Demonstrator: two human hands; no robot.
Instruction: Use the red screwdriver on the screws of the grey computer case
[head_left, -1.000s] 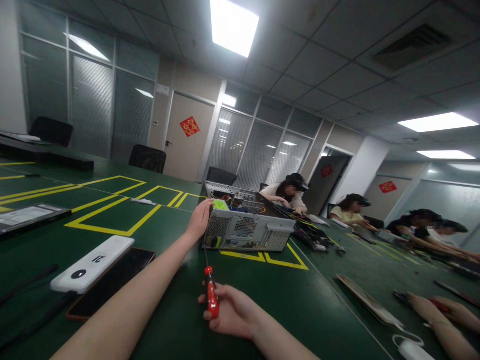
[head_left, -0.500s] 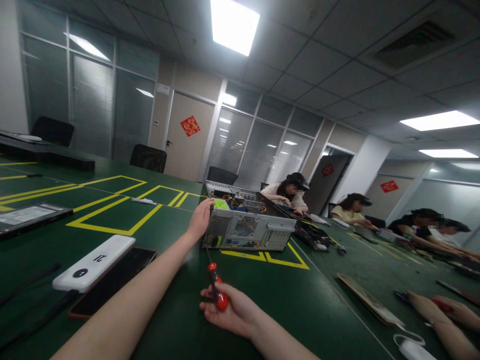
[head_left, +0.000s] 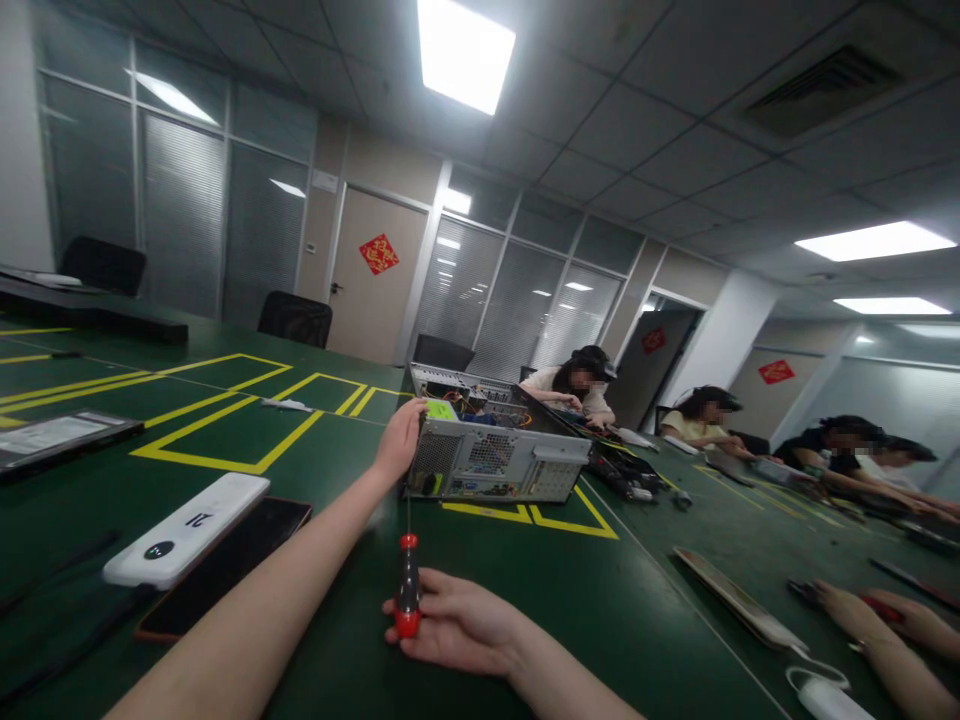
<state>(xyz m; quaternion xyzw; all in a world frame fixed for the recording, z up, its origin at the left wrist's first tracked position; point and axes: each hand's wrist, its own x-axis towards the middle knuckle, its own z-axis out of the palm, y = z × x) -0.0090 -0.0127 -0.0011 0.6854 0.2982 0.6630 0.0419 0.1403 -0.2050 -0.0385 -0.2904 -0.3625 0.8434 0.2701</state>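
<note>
An open grey computer case lies on the green table, its rear panel facing me. My left hand reaches out and rests on the case's near left corner, fingers curled over the edge. Closer to me, my right hand is closed on a screwdriver with a red and black handle. Its thin shaft points up toward the case's lower left corner.
A white power bank lies on a dark phone at my left. A flat dark panel sits further left. Several people work along the table's right side, one person's hand near the right edge. A long flat board lies at right.
My right hand has turned the screwdriver in its fingers and shifted slightly left; the handle now stands nearly upright. My left hand has stayed on the case.
</note>
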